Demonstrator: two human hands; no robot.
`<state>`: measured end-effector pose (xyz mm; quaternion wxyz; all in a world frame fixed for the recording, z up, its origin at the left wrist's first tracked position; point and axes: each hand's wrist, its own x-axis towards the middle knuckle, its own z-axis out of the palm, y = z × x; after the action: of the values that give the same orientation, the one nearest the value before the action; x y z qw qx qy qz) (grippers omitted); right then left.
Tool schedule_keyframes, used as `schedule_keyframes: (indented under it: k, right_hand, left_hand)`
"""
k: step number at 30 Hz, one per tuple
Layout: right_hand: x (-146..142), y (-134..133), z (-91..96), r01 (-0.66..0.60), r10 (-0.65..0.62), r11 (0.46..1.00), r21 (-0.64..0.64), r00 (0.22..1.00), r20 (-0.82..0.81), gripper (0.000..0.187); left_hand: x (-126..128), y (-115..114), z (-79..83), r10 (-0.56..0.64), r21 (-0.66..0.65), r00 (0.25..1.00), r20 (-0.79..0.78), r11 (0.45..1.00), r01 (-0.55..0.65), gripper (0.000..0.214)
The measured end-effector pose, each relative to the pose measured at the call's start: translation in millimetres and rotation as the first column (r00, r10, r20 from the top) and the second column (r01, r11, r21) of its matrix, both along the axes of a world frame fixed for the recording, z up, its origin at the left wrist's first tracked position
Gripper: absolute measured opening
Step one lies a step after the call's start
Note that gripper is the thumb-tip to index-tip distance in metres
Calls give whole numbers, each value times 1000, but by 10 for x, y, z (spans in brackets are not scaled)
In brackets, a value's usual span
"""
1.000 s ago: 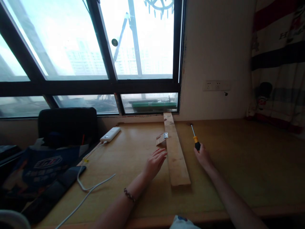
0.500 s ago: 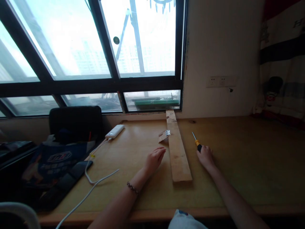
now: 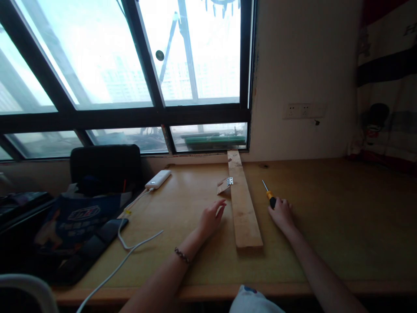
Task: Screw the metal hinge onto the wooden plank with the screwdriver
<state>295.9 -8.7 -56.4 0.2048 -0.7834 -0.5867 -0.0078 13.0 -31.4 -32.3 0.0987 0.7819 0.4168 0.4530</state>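
A long wooden board (image 3: 246, 213) lies on the table, its far end toward the window. Near that far end a metal hinge (image 3: 230, 181) sits on its left edge, joined to a small wooden piece (image 3: 223, 187) that slants out to the left. My left hand (image 3: 211, 216) is just left of the board, below the small piece, fingers apart and nothing in them. To the board's right, my right hand (image 3: 280, 212) grips a screwdriver (image 3: 270, 196) by its yellow and black handle. The thin shaft points away from me, apart from the board.
A white power bank (image 3: 158, 179) with a white cable (image 3: 130, 251) lies on the left of the table (image 3: 325, 256). Beyond the left edge are a black chair (image 3: 106, 163) and a blue bag (image 3: 81, 213). The window (image 3: 195, 65) and a wall socket (image 3: 298, 110) are behind.
The fingers of my left hand have parted a little. My right hand with the screwdriver and the board stay in place; the view has shifted very slightly.
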Motion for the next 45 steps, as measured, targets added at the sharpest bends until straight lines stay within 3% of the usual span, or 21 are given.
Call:
schedule_keyframes:
  k: [2,4,7,9,10,12,14,17,20,24,30,37,41,45]
  right_hand:
    - [-10,-30,17,11,-12,997,75,1000,8,38]
    - [-50,-45,65,5,-9,973,232,1000,16,37]
    - [-206,7,200,-185,186,855,485,981,46,32]
    - [-366,95,300,-391,421,732,557,904,82,29]
    - [-452,147,338,-467,516,676,570,852,86,28]
    - [-605,245,377,-521,619,608,599,784,53,26]
    - [-701,309,358,-498,644,598,628,765,-7,25]
    - [-720,320,275,-462,647,615,638,759,-74,24]
    - [-668,285,208,-449,644,636,628,757,-111,23]
    - [-640,288,179,-411,623,663,625,766,-158,24]
    - [-637,321,166,-382,611,694,611,761,-218,27]
    - [-606,352,113,-347,605,717,604,741,-292,32]
    - [-600,398,56,-315,598,726,611,727,-337,32]
    - [-589,433,23,-233,566,742,629,721,-401,35]
  left_hand:
    - [28,11,-29,-14,-128,987,162,991,35,31]
    - [77,67,-74,-9,-299,918,395,944,138,38]
    - [185,245,-135,119,-491,668,735,773,403,44]
    - [273,397,-143,248,-494,464,850,679,543,47]
    - [318,472,-136,301,-475,375,877,666,575,49]
    - [407,598,-111,371,-426,218,903,697,577,54]
    - [480,681,-89,385,-371,92,918,754,542,61]
    - [535,723,-84,339,-301,23,941,800,518,68]
    - [524,716,-98,300,-293,66,952,824,484,69]
    - [475,713,-99,251,-306,184,950,864,400,68]
    - [424,687,-59,24,-198,457,889,920,337,76]
    - [433,623,-73,-63,-181,756,652,955,236,67]
    - [468,571,-63,-48,-140,900,433,983,120,63]
    - [469,497,-14,55,-74,955,292,997,-35,57]
